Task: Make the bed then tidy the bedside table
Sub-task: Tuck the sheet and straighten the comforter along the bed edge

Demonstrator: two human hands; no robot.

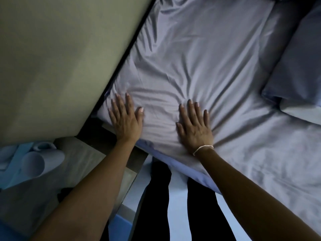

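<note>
1. Two hands press flat on our sheet (199,54), fingers spread, gripping nothing.
2. Our left hand (126,119) lies near the corner by the wall (60,58).
3. Our right hand (194,127) rests just beside it, wrinkles fanning outward.

Both hands are pressing flat on the sheet at the bed's near corner.

The left hand (126,119) is lying palm down with fingers spread on the pale blue sheet (199,54), close to the edge where the bed is meeting the wall (57,54). The right hand (195,126), wearing a thin band (202,148) at the wrist, is resting flat beside it, and creases are fanning out from its fingers. A pillow (295,70) is lying at the right. At lower left, the counter (81,153) is carrying an overturned white mug (40,160). Dark trouser legs (154,206) are standing against the bed's side.
</note>
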